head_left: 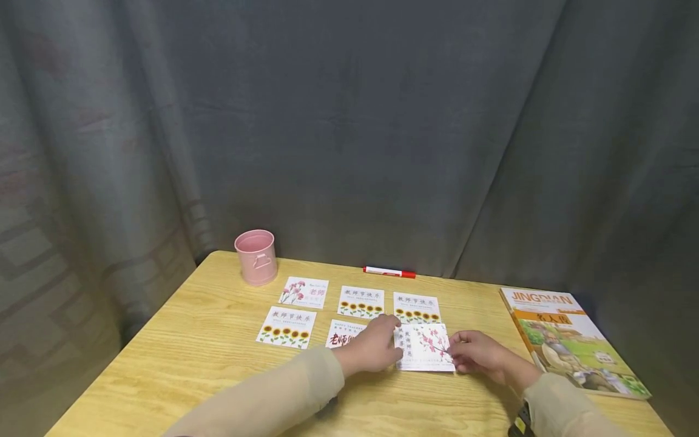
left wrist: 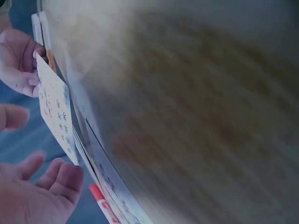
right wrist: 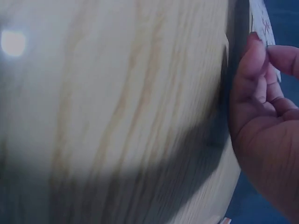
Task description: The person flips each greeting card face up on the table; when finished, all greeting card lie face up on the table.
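Observation:
A white greeting card with pink blossoms (head_left: 428,347) is tilted slightly above the table. My right hand (head_left: 483,357) pinches its right edge between thumb and fingers; in the right wrist view, the right hand (right wrist: 266,107) has its fingertips together at the card's edge. My left hand (head_left: 371,345) is at the card's left edge. Seen from the left wrist, the left hand (left wrist: 42,191) has thumb and fingers spread apart, fingertips close to the card (left wrist: 56,109); contact is hard to tell. Beneath the left hand, a card with red lettering (head_left: 343,332) is partly hidden.
Sunflower cards (head_left: 286,326) (head_left: 361,301) (head_left: 416,308) and a pink-flower card (head_left: 303,292) lie on the wooden table (head_left: 180,358). A pink bucket (head_left: 256,258) stands at the back left, a red-and-white marker (head_left: 389,272) lies at the back edge, and a book (head_left: 573,343) lies at the right.

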{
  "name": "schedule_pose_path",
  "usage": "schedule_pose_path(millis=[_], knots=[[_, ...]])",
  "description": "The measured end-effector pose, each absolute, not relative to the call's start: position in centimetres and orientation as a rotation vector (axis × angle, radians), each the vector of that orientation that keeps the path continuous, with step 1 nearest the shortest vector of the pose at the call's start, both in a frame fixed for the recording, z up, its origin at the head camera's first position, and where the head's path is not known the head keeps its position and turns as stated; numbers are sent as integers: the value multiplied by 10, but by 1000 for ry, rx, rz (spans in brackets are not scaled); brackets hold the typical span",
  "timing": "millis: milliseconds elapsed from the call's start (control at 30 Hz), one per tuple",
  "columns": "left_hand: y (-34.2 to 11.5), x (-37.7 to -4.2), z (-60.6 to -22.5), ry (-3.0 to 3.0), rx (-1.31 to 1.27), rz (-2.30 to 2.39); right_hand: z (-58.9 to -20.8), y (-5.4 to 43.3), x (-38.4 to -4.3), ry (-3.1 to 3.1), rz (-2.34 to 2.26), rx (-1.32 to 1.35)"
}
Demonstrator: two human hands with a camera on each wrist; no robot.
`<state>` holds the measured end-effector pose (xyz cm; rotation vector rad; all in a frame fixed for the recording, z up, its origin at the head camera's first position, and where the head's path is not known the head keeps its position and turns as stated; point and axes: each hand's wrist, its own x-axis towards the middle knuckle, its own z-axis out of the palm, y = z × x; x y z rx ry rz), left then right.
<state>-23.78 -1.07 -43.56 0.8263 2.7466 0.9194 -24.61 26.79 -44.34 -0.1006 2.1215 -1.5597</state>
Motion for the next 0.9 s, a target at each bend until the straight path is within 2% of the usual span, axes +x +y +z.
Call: schedule_pose_path(millis=[300,900], knots=[[-5,-223,-434,2792,1149,211,-441,262,-238,2225,-1393,-101],[-2,-223,-440,2813,1212,129,-442,247,-239,2660,-926,-127]])
